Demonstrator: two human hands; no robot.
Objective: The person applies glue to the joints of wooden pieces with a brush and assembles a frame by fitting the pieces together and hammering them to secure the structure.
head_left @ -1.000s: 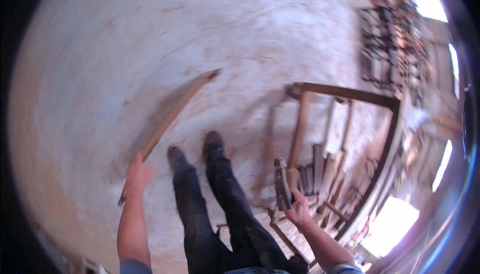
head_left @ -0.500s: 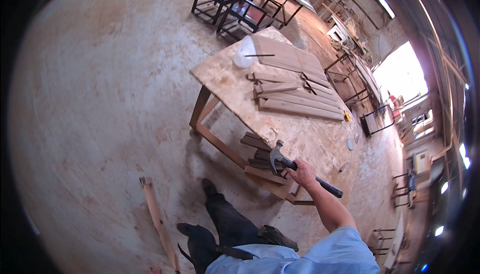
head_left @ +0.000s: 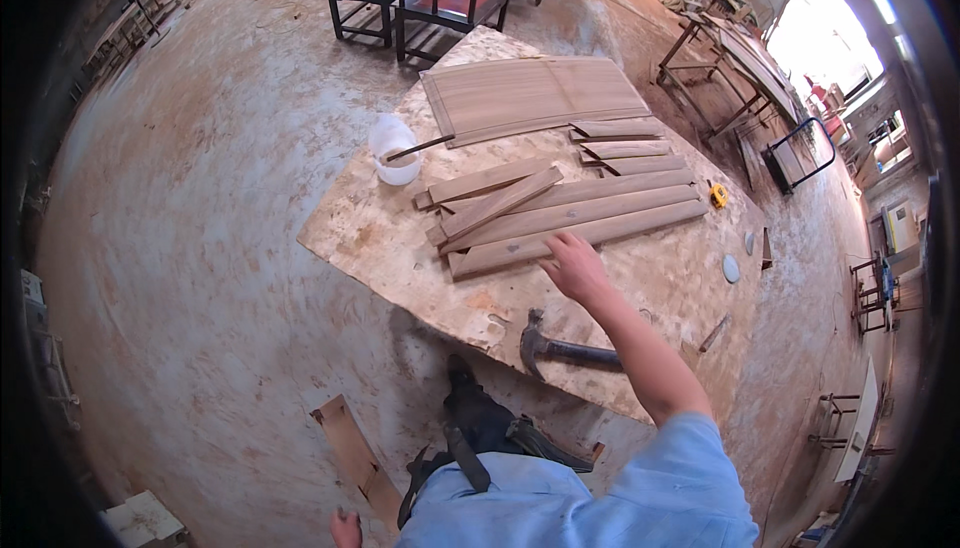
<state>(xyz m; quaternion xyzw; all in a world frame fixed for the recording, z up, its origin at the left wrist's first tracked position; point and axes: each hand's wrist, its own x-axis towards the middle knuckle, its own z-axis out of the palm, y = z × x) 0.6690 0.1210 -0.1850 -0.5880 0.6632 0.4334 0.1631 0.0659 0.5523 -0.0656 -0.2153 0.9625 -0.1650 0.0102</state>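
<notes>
My right hand point(head_left: 577, 268) is open, fingers stretched toward the near edge of a long wooden slat point(head_left: 585, 233); whether they touch it I cannot tell. Several more slats lie beside it, with a short wooden piece point(head_left: 505, 208) slanting across them. A claw hammer point(head_left: 570, 351) with a dark handle rests on the table near its front edge, under my right forearm. Low at the bottom edge my left hand point(head_left: 346, 528) shows only in part, beside a wooden board point(head_left: 358, 456). Its fingers are too little seen to tell what they do.
The worn wooden table point(head_left: 370, 238) also bears a wide panel point(head_left: 540, 93), a white plastic tub point(head_left: 393, 148) with a dark stick across it, and a yellow tape measure point(head_left: 718, 195). Dark chairs point(head_left: 450, 3) stand beyond. A hand cart point(head_left: 795, 158) is at the right.
My right hand has let go of the hammer, which now lies on the table, and has reached forward to the slats. My view has shifted closer over the table.
</notes>
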